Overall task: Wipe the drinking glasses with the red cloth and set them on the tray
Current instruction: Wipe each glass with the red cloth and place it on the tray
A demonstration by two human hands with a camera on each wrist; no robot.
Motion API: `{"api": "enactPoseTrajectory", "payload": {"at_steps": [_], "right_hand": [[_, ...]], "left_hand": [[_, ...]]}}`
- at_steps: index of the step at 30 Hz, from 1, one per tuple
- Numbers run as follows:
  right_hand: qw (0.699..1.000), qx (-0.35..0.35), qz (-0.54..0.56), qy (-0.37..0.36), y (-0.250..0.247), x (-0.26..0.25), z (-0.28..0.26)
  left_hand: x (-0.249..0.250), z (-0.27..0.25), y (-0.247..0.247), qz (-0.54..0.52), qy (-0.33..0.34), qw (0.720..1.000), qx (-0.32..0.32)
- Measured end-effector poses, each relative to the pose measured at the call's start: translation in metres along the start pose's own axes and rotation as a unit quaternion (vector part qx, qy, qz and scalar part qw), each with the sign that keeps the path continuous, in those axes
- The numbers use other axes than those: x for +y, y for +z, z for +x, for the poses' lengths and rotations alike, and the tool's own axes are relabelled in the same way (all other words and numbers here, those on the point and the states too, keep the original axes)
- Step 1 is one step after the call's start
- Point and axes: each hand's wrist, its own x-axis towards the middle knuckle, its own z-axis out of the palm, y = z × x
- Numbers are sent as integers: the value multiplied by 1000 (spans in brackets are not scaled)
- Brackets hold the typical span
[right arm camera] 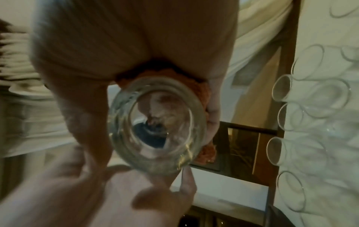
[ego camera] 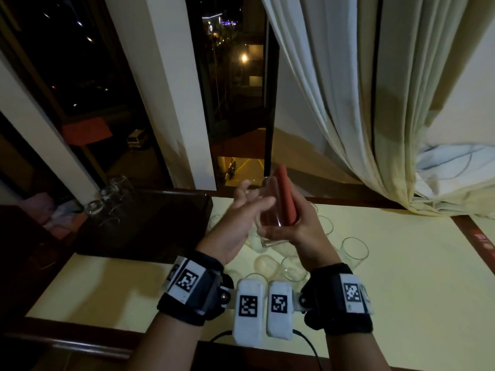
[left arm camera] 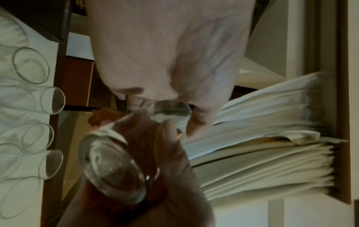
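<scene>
Right hand (ego camera: 289, 226) grip holding glass (ego camera: 270, 210) with red cloth (ego camera: 288, 194), left hand (ego camera: 241, 218) grip relaxed wide, right-wrist view alone shows glass base

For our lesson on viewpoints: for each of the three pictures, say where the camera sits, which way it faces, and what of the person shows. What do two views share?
Head: worn on the head, looking forward and down at the table; both forearms, left hand, right hand.
Left wrist: looks along the left palm at the glass.
Right wrist: looks along the right palm into the glass base.
Shared: both wrist views show the red cloth and the held glass.
</scene>
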Motion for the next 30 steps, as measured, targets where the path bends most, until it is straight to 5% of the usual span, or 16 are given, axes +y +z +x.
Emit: {"api": "enactPoseTrajectory", "payload": {"at_steps": [7,11,16,22,30], "right_hand": [[988,-70,129,45,-5,1,-3],[998,-40,55,17,-3,-4,5],[1000,-27,1,-14,12,4,7],[988,-71,134,3,16,-4,10],[999,-44,-20,-21,35,-2,26]], "left_hand": [[-5,-6,-3,8,-1,1000,-19],[0,-3,-12,-42,-21,999,-11],[5,0,-12,19,-9,1000,19],[10,-8,-20,-23,10,999,-25],[13,-4,-37,30,12,999,15]]}}
